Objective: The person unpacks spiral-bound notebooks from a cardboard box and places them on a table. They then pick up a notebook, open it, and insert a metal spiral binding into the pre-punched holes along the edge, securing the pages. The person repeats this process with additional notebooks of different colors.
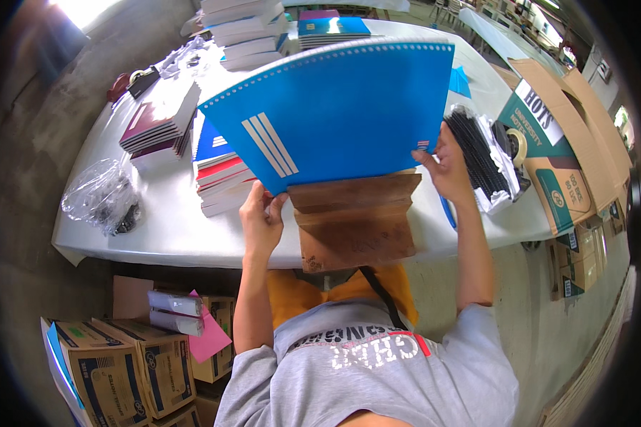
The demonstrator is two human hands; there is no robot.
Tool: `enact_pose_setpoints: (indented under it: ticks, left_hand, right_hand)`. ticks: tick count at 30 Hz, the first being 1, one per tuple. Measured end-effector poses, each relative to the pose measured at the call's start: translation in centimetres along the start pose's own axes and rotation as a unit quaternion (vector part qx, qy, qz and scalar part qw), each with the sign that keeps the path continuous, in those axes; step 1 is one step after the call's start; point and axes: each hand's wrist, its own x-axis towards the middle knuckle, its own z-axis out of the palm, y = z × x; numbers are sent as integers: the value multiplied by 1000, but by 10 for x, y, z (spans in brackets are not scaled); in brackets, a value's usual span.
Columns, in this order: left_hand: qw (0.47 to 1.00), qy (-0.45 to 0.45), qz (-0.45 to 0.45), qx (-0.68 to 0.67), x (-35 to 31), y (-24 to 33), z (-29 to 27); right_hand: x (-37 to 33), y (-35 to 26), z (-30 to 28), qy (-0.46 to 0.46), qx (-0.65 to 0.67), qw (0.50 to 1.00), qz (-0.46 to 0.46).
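A large blue notebook (342,114) with white stripes on its cover stands tilted before me, a row of punched holes along its upper edge. Its lower left corner is pinched between the thumb and fingers of my left hand (262,220). My right hand (445,165) grips the right side near the lower corner, thumb on the cover. Directly below the notebook is a brown wooden stand (356,238) with a ledge, near the table's front edge; the notebook's bottom edge meets it. A blue pen-like stick (449,212) lies beside my right forearm.
On the white-covered table (171,228) are maroon notebooks (157,117), a red-edged stack (221,186), a clear plastic bag (101,191) and tall stacks (246,35) behind. Black binding coils (477,153) fill a tray at right, beside cartons (559,188). More cartons (114,370) stand lower left.
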Motion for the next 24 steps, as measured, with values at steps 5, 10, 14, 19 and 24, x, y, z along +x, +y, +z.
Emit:
enact_pose_setpoints:
  ticks: [5,10,14,19,24]
  left_hand:
    - [999,-14,-30,25,-5,5,0]
    - [994,-58,-1,91,-16,-13,-3]
    - [990,-83,-44,105,-30,-10,-1]
    - [982,-59,-13,181,-37,-22,2]
    - [982,-55,-77,163,-38,-26,-13]
  right_hand:
    - [-27,15,6,14,77,997,30]
    - [-42,21,6,73,177,975,109]
    - [-55,27,8,102,262,952,123]
    - [-83,31,39,49,161,959,229]
    - [-98,28,53,-8,211,960,184]
